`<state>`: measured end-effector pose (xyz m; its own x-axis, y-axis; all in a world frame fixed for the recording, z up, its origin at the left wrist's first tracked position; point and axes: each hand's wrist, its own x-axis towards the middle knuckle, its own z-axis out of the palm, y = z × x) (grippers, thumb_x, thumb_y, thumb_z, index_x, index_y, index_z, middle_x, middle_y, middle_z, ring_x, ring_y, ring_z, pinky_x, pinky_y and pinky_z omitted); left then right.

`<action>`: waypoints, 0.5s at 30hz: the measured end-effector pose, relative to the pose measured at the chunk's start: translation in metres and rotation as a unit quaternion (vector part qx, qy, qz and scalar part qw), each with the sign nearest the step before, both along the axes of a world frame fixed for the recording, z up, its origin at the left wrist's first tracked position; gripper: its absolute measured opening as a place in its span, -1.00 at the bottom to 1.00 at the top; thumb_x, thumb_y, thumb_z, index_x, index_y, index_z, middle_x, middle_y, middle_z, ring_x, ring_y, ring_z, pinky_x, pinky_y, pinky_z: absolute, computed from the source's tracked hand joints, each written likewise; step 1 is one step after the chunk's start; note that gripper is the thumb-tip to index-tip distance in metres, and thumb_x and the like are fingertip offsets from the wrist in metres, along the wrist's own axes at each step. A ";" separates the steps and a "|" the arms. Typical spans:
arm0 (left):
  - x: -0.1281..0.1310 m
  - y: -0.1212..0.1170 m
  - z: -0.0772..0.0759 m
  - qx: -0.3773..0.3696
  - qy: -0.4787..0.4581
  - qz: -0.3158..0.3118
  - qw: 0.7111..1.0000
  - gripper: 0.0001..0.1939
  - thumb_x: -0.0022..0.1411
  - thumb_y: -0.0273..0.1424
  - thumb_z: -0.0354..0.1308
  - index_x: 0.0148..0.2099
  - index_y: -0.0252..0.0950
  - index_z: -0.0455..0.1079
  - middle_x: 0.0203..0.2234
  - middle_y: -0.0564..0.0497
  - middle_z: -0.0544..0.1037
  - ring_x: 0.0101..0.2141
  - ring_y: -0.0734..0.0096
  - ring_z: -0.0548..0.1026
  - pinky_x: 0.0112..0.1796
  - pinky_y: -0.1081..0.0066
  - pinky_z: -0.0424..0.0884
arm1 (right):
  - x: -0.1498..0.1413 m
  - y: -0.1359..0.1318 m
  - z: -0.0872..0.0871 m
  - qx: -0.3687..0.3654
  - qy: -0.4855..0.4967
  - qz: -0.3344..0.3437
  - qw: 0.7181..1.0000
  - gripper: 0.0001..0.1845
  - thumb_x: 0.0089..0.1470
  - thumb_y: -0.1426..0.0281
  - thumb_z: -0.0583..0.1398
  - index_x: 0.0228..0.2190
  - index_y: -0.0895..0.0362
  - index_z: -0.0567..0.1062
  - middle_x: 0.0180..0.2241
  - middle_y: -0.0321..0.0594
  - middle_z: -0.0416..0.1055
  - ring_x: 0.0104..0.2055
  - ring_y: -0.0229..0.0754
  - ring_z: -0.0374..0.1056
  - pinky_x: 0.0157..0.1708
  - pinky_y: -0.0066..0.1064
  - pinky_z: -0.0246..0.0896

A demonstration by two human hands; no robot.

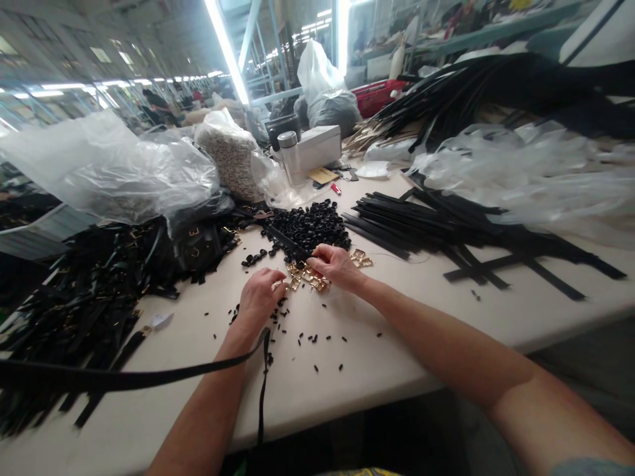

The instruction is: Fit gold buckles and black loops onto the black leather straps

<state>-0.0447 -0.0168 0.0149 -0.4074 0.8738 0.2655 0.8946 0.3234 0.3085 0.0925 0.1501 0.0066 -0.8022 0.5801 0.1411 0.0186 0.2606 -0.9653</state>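
Pale worktable [397, 344], two bare hands over it. We see the right hand [335, 264] with thumb and forefinger pinched together at the near end of a black strip [290, 243]; the strip slants away from the fingertips, up and left, over a heap of small black loops [322, 221].

Left hand [260, 294] just nearer to us and to the left, fingers curled, thumb side toward the other hand. A glint of gold shows at its fingertips; we cannot tell whether it grips a buckle or only touches one.

Gold buckles [317, 284] lie loose between the two hands, some partly under the right fingers; a few more [361, 258] sit just beyond the right hand. Small black bits [313, 338] are scattered on the near side, right of the left wrist.

Farther left, we note a pile of black straps with gold fittings [114, 271]. To the right, long flat black strips [397, 218], well apart from the left hand. Behind the loops, a clear lidded bottle [289, 158] beside a white box [320, 147].
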 end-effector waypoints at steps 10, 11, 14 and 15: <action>-0.007 0.028 0.008 -0.044 0.015 -0.046 0.998 -0.86 0.20 -0.35 0.14 -0.22 -0.21 0.51 -0.31 -0.03 0.52 -0.29 0.26 0.46 -0.20 0.30 0.33 | -0.002 0.017 -0.005 0.027 -0.009 -0.073 0.997 -0.80 0.00 0.26 0.18 -0.48 0.16 0.40 -0.58 -0.34 0.39 -0.57 -0.34 0.25 -0.56 -0.53 0.11; -0.009 0.032 0.008 -0.057 0.020 -0.048 0.997 -0.85 0.19 -0.34 0.14 -0.22 -0.21 0.51 -0.30 -0.04 0.52 -0.27 0.24 0.46 -0.20 0.29 0.32 | -0.002 0.018 -0.006 0.035 -0.009 -0.074 0.997 -0.79 0.01 0.26 0.18 -0.48 0.16 0.40 -0.57 -0.34 0.40 -0.57 -0.34 0.25 -0.55 -0.53 0.11; -0.011 0.042 0.005 -0.068 0.031 -0.057 0.996 -0.83 0.16 -0.33 0.18 -0.19 -0.21 0.51 -0.27 -0.06 0.52 -0.24 0.20 0.46 -0.18 0.29 0.32 | -0.001 0.017 -0.006 0.043 -0.007 -0.062 0.997 -0.79 0.02 0.25 0.18 -0.47 0.15 0.40 -0.57 -0.34 0.40 -0.56 -0.34 0.25 -0.54 -0.52 0.11; -0.011 0.045 0.004 -0.065 0.035 -0.062 0.995 -0.83 0.16 -0.33 0.18 -0.19 -0.21 0.51 -0.27 -0.06 0.51 -0.23 0.19 0.46 -0.18 0.29 0.32 | -0.001 0.017 -0.006 0.045 -0.006 -0.058 0.997 -0.79 0.03 0.25 0.18 -0.47 0.16 0.40 -0.57 -0.34 0.40 -0.56 -0.34 0.25 -0.54 -0.52 0.11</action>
<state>-0.0561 0.0280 0.0187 -0.2795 0.9447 0.1712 0.9477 0.2429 0.2069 0.0914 0.1674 0.0004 -0.7321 0.6550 0.1869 0.0657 0.3410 -0.9378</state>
